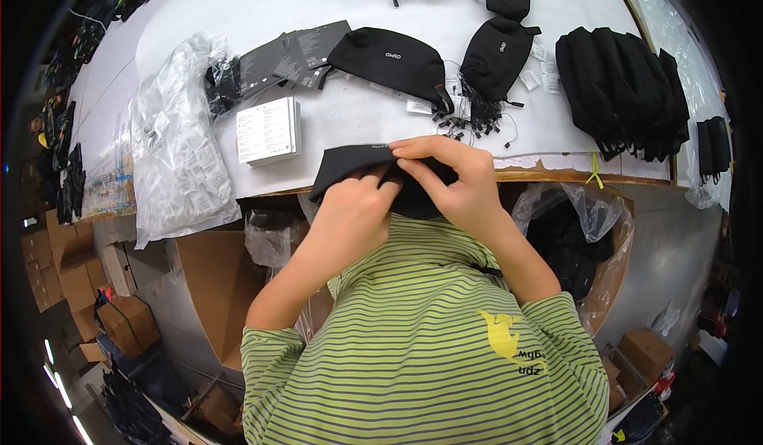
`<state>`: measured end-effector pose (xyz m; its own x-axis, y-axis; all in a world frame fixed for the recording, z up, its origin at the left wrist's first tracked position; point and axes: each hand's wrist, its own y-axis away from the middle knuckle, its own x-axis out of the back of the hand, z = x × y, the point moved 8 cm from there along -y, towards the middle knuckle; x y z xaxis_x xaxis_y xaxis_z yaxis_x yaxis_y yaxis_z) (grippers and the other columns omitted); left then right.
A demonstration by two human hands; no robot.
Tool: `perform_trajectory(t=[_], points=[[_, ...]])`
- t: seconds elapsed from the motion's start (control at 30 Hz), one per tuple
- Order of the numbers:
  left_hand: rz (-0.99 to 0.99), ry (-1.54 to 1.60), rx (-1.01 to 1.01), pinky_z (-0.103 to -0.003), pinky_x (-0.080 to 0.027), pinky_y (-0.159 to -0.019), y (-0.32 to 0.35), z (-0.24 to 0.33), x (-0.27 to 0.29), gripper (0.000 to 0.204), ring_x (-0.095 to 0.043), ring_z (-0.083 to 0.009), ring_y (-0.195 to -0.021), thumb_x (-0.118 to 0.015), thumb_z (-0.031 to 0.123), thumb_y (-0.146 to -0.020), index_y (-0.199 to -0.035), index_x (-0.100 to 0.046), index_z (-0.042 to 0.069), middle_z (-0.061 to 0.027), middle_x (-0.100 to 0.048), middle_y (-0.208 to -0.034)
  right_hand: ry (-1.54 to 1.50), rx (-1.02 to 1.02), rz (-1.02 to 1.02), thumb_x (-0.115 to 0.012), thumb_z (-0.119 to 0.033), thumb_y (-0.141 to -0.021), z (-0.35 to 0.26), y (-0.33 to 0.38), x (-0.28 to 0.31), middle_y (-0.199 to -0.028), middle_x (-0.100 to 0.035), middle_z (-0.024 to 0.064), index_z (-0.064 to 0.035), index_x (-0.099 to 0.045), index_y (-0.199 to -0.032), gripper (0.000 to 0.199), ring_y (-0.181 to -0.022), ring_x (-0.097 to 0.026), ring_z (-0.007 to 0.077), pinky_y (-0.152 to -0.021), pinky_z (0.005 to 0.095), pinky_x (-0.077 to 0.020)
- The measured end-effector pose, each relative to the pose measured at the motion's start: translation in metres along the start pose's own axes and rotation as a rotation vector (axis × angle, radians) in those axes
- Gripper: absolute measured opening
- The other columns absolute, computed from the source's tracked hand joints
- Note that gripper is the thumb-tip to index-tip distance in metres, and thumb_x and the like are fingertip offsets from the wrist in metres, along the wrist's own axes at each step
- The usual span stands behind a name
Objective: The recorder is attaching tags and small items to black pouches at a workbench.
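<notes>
Two bare hands are at work on a black pouch (342, 165), which is at the near edge of the white table (334, 119), just in front of the person's green striped shirt (429, 334). The right hand (467, 181) has its thumb and first finger close together, pinching the top edge of the pouch. The left hand (354, 213) has bent fingers at the fold of the pouch; their tips are hidden, so I cannot tell whether they grip anything. Near the pouch, on its left, sits a stack of white cards (268, 133), with some dark gray cards (290, 57) behind it. Farther left lies a big clear bag (179, 147) full of small white bits. Past the hands, a long black bag (385, 57) lies flat. To its right is a smaller black bag (498, 54), with lots of little black strings (481, 115) by its bottom end. Far to the right is a big pile of black bags (620, 87), with a yellow tie (594, 171) hanging near the table's edge
</notes>
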<state>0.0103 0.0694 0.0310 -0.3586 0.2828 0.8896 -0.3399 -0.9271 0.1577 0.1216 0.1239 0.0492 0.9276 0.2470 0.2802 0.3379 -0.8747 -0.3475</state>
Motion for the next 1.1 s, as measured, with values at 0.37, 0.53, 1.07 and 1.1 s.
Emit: perform_trajectory(t=[0.37,0.53,1.07,1.1], points=[[0.325,0.453,0.054,-0.036,-0.044,-0.081,0.014,-0.038,0.050,0.021,-0.055,-0.0342,-0.094,-0.068,0.003,-0.066,-0.086,-0.060,0.001,-0.0169,-0.055,-0.108,-0.302,-0.404,-0.375,-0.067,-0.027,-0.084,0.052,0.033,-0.001,-0.096,-0.058,0.0027,-0.0035,-0.052,-0.123,0.048,-0.088,-0.052,0.0099,-0.074,0.0232,-0.0424],[0.421,0.658,0.292,-0.027,-0.042,-0.059,0.021,-0.068,0.048,0.016,-0.051,-0.0144,-0.062,-0.066,0.009,-0.079,-0.081,-0.055,-0.002,-0.0084,-0.059,-0.068,-0.766,-0.569,-0.424,-0.069,-0.026,-0.081,0.067,0.045,0.000,-0.070,-0.034,-0.0051,-0.0050,-0.053,-0.118,0.045,-0.061,-0.035,0.0056,-0.056,0.0208,-0.0315],[-0.188,0.763,0.237,-0.024,-0.040,-0.058,0.044,-0.060,-0.008,0.024,-0.046,-0.0070,-0.063,-0.071,0.016,-0.079,-0.078,-0.056,-0.004,-0.0037,-0.056,-0.067,-1.602,-0.738,0.488,-0.062,-0.024,-0.089,0.116,0.031,0.037,-0.083,-0.056,0.0067,-0.0025,-0.062,-0.087,0.021,-0.083,-0.054,0.0210,-0.086,0.0361,-0.0474],[-0.212,0.750,0.245,-0.023,-0.037,-0.055,0.044,-0.056,-0.012,0.025,-0.043,-0.0067,-0.060,-0.071,0.018,-0.079,-0.077,-0.056,-0.003,-0.0028,-0.051,-0.063,-1.677,-0.846,0.513,-0.063,-0.024,-0.088,0.122,0.035,0.016,-0.084,-0.055,0.0058,-0.0051,-0.063,-0.087,0.019,-0.081,-0.052,0.0201,-0.079,0.0340,-0.0465]])
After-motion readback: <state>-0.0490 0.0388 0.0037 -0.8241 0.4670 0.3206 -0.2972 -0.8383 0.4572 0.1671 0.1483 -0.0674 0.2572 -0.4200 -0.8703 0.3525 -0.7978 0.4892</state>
